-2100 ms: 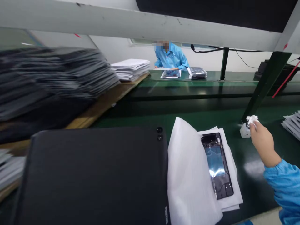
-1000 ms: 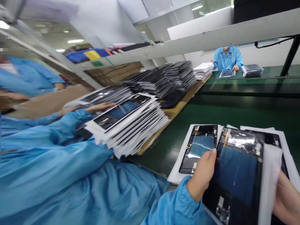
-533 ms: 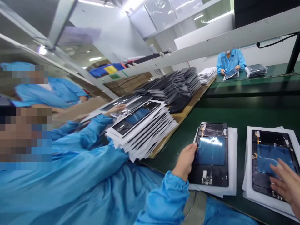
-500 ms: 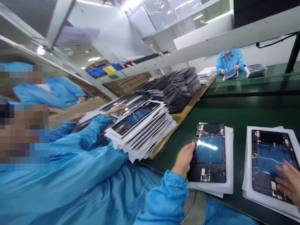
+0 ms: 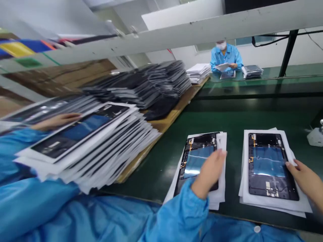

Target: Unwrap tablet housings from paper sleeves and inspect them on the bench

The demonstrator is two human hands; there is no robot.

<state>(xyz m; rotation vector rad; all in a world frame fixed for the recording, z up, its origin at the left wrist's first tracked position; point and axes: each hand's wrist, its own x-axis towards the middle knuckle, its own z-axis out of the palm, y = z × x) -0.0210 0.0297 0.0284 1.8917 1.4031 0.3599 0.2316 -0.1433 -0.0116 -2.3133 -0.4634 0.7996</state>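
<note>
Since half a sec earlier, left hand had slid from the edge onto the left tablet shell, lying flat and open on it, not gripping. Right hand rested loose, fingers apart, at the right edge of the right tablet shell. Both shells sat on white foam sheets on the green desk, w/ a leaning stack nearby. Risk, imo: palm pressure smudging or scratching exposed parts; foam sliding off the near edge.

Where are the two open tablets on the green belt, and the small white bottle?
left tablet [image 5: 195, 158], head view, on its blue panel
right tablet [image 5: 267, 161], head view, on its blue panel
white bottle [image 5: 315, 136], head view, on its body
</note>
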